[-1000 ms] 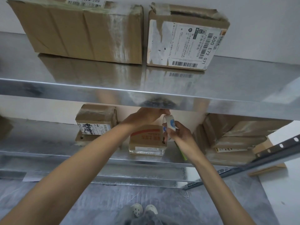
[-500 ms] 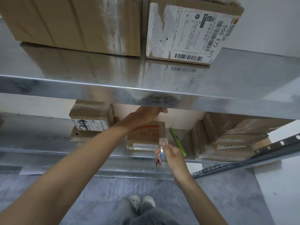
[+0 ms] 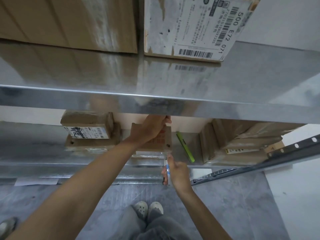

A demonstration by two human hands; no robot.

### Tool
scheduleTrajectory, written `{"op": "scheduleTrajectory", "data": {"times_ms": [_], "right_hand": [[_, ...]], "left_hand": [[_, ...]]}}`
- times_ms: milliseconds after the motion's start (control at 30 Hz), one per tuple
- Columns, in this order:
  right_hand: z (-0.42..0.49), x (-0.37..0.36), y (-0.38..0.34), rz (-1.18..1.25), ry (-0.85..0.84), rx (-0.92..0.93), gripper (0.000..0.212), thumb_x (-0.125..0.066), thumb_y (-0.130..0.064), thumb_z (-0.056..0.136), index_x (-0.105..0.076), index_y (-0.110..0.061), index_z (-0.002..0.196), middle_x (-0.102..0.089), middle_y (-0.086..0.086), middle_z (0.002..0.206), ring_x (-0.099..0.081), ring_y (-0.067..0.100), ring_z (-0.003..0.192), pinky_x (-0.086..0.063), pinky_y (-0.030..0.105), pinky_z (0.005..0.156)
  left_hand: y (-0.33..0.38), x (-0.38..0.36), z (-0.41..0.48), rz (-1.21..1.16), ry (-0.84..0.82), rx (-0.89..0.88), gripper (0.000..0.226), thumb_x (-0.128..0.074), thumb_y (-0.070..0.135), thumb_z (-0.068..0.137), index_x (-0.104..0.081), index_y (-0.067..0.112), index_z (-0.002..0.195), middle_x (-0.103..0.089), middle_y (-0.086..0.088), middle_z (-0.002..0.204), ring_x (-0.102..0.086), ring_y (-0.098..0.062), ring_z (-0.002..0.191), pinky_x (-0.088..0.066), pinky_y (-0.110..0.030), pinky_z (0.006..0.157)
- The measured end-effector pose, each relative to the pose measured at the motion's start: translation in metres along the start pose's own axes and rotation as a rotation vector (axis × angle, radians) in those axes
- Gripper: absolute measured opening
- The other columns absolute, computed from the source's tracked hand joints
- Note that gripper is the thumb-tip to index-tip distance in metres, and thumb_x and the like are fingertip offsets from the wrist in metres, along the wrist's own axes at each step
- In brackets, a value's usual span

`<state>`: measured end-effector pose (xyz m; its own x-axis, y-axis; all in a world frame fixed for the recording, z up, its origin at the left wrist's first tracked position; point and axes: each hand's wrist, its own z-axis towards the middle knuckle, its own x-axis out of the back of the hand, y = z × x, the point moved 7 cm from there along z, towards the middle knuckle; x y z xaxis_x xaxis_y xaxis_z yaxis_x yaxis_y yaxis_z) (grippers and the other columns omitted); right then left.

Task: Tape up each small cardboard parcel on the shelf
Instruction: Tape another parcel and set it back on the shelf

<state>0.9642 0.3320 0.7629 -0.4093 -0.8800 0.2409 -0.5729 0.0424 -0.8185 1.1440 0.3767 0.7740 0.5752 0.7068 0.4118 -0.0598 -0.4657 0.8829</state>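
1. The small parcel [image 3: 155,141] is a brown cardboard box with red print on its top and a white label on its front face. It sits near the front edge of the lower shelf [image 3: 34,153], about midway along it.
2. The left hand [image 3: 152,127] lies flat on top of the parcel, palm down, fingers spread toward its back edge and pressing on it rather than closing around it.
3. The right hand [image 3: 176,172] is just in front of the parcel's right front corner, below the shelf edge, closed around a tape roll [image 3: 167,169] with a blue-and-white core. A clear strip appears to run from the roll up to the parcel's front; it is hard to make out.
4. Just right of the parcel lies a green cutter [image 3: 185,147], pointing front to back.
5. Further right stand stacked brown boxes [image 3: 233,141]; left of the parcel are two more stacked parcels [image 3: 88,132], the upper one bearing black handwriting.
6. The upper shelf [image 3: 155,104] juts out above the parcel, hiding its rear part and the left fingertips.
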Motion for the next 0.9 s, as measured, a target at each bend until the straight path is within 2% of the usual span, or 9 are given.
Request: {"op": "scheduleTrajectory", "data": {"times_ms": [100, 167, 267, 367, 533, 633, 733, 800, 900], "right_hand": [[0.004, 0.001, 0.001, 0.013, 0.002, -0.002, 0.06, -0.045, -0.032, 0.098, -0.062, 0.001, 0.051, -0.053, 0.008, 0.039, -0.047, 0.01, 0.027, -0.039, 0.013, 0.035], [0.006, 0.0, 0.003, -0.011, -0.003, 0.008, 0.062, -0.045, -0.033, 0.099, -0.061, 0.0, 0.049, -0.055, 0.011, 0.043, -0.048, 0.01, 0.029, -0.041, 0.013, 0.037], [0.009, 0.001, 0.006, -0.065, 0.019, 0.024, 0.062, -0.045, -0.035, 0.098, -0.061, -0.003, 0.047, -0.059, 0.011, 0.048, -0.05, 0.005, 0.033, -0.038, 0.007, 0.041], [0.012, 0.0, 0.008, -0.049, 0.008, -0.001, 0.062, -0.045, -0.035, 0.098, -0.061, -0.001, 0.049, -0.058, 0.009, 0.046, -0.049, 0.007, 0.032, -0.039, 0.009, 0.04], [0.015, -0.004, 0.006, -0.021, -0.029, -0.053, 0.06, -0.043, -0.033, 0.099, -0.058, -0.002, 0.05, -0.056, 0.011, 0.048, -0.05, 0.009, 0.034, -0.037, 0.008, 0.036], [0.016, -0.002, 0.009, 0.016, -0.05, -0.082, 0.06, -0.042, -0.034, 0.099, -0.056, -0.001, 0.051, -0.053, 0.012, 0.046, -0.047, 0.011, 0.029, -0.039, 0.013, 0.035], [0.02, 0.007, 0.014, -0.002, -0.046, -0.088, 0.061, -0.042, -0.035, 0.099, -0.055, -0.001, 0.051, -0.05, 0.01, 0.041, -0.047, 0.013, 0.028, -0.041, 0.016, 0.038], [0.023, 0.014, 0.016, -0.008, -0.05, -0.087, 0.06, -0.042, -0.035, 0.1, -0.055, -0.003, 0.051, -0.049, 0.008, 0.039, -0.047, 0.015, 0.029, -0.043, 0.019, 0.04], [0.026, 0.017, 0.018, -0.021, -0.08, -0.097, 0.058, -0.043, -0.037, 0.099, -0.056, -0.003, 0.053, -0.05, 0.009, 0.041, -0.048, 0.016, 0.031, -0.045, 0.021, 0.042]], "left_hand": [[-0.001, 0.0, -0.002, -0.026, 0.016, 0.007, 0.022, -0.047, 0.023, 0.097, -0.06, 0.006, 0.093, -0.067, -0.011, 0.085, -0.064, -0.015, 0.072, -0.05, -0.019, 0.068], [-0.004, 0.0, -0.002, -0.037, 0.023, 0.024, 0.023, -0.045, 0.023, 0.098, -0.06, 0.006, 0.092, -0.066, -0.007, 0.08, -0.064, -0.011, 0.068, -0.051, -0.017, 0.063], [-0.01, -0.003, -0.003, -0.108, 0.024, 0.06, 0.024, -0.041, 0.02, 0.098, -0.057, 0.013, 0.082, -0.061, 0.006, 0.068, -0.059, 0.001, 0.056, -0.044, -0.011, 0.053], [-0.011, -0.008, -0.002, -0.106, 0.012, 0.053, 0.023, -0.043, 0.022, 0.098, -0.054, 0.017, 0.079, -0.06, 0.007, 0.064, -0.059, -0.002, 0.055, -0.044, -0.011, 0.053], [-0.015, -0.005, 0.004, -0.129, 0.048, 0.101, 0.012, -0.057, 0.018, 0.094, -0.063, 0.012, 0.085, -0.064, 0.003, 0.072, -0.062, -0.007, 0.063, -0.045, -0.009, 0.055], [-0.016, 0.0, 0.011, 0.015, 0.055, 0.087, 0.008, -0.061, 0.016, 0.091, -0.068, 0.012, 0.088, -0.064, 0.008, 0.077, -0.06, -0.003, 0.072, -0.044, -0.009, 0.065], [-0.025, 0.001, 0.016, 0.104, 0.031, 0.055, 0.006, -0.067, 0.015, 0.087, -0.067, 0.015, 0.082, -0.067, 0.005, 0.085, -0.062, -0.009, 0.083, -0.051, -0.025, 0.085], [-0.031, 0.004, 0.014, 0.179, 0.072, 0.035, 0.012, -0.067, 0.019, 0.087, -0.065, 0.024, 0.076, -0.068, 0.006, 0.085, -0.063, -0.01, 0.084, -0.053, -0.032, 0.087], [-0.031, 0.008, 0.004, 0.283, 0.205, -0.045, 0.014, -0.063, 0.028, 0.089, -0.066, 0.031, 0.076, -0.066, 0.015, 0.081, -0.062, -0.005, 0.081, -0.054, -0.031, 0.082]]}}
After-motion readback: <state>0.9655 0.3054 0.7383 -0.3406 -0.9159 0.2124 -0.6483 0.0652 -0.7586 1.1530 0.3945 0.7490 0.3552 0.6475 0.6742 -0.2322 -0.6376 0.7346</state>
